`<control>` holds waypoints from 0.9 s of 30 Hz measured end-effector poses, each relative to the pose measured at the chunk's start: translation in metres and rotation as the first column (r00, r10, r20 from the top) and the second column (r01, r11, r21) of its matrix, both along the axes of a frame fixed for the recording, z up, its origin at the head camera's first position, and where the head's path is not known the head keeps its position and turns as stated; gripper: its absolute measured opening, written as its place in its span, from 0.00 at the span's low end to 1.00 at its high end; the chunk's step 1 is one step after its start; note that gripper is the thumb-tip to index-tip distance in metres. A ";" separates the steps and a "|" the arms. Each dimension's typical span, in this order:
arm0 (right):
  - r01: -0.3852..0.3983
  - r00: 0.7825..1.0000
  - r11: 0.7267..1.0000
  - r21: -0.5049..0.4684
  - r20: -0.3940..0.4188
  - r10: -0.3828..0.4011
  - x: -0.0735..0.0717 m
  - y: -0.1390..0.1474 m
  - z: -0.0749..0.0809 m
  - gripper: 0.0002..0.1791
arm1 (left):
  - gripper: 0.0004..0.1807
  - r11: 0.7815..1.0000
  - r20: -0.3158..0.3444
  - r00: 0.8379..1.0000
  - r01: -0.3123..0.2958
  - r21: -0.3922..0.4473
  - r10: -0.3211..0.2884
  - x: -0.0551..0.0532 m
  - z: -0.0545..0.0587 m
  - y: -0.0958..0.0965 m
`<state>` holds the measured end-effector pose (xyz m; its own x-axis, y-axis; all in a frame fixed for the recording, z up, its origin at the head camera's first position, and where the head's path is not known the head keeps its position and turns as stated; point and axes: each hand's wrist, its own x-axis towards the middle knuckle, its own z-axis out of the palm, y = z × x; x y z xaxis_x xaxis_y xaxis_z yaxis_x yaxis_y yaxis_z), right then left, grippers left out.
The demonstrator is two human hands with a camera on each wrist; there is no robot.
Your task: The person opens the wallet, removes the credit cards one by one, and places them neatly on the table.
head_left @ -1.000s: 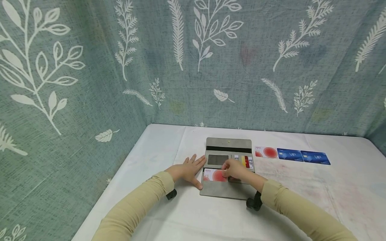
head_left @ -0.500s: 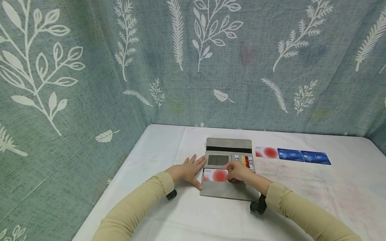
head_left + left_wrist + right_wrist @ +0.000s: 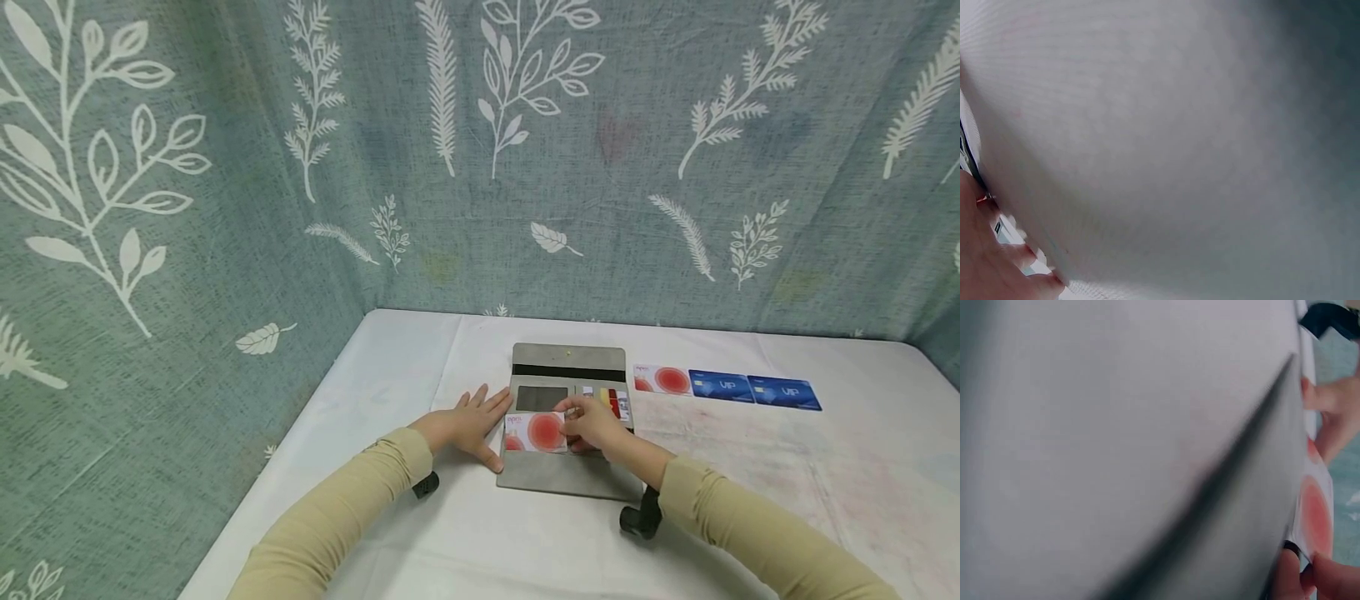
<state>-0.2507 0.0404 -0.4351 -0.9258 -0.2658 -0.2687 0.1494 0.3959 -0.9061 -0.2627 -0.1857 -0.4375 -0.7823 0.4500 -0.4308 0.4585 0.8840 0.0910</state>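
A grey wallet (image 3: pixel 558 479) lies unfolded on the white table. In its lower left slot sits a white card with red circles (image 3: pixel 534 432), its upper edge overlapping the band above. My right hand (image 3: pixel 594 423) pinches this card by its right edge; in the right wrist view, thumb and finger (image 3: pixel 1335 575) meet at the edge of the card (image 3: pixel 1316 515). My left hand (image 3: pixel 471 423) rests spread on the table, thumb and fingertips touching the wallet's left edge. The left wrist view shows only part of that hand (image 3: pixel 991 256) beside the white cloth.
Right of the wallet, another red-circle card (image 3: pixel 662 379) and two blue VIP cards (image 3: pixel 722 386) lie in a row. The wallet has a dark window (image 3: pixel 542 398) and small coloured cards or prints (image 3: pixel 615 403) on its upper right. A patterned curtain (image 3: pixel 480 250) stands behind the table.
My right hand has shifted from over the card to its right edge. The card has slid slightly upward out of its slot. My left hand has stayed put.
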 end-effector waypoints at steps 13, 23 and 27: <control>0.035 0.999 0.997 -0.073 0.000 -0.035 -0.006 0.023 0.010 0.20 | 0.64 1.000 -0.005 1.000 -0.003 -0.010 0.003 -0.001 0.000 0.001; 0.079 0.997 0.995 -0.065 0.001 -0.079 -0.007 0.059 0.022 0.21 | 0.65 1.000 -0.005 1.000 -0.006 -0.023 0.006 -0.001 0.000 0.002; 0.088 0.996 0.993 -0.084 0.013 -0.087 -0.008 0.079 0.026 0.23 | 0.65 1.000 -0.009 1.000 0.003 -0.025 -0.004 0.000 -0.001 0.002</control>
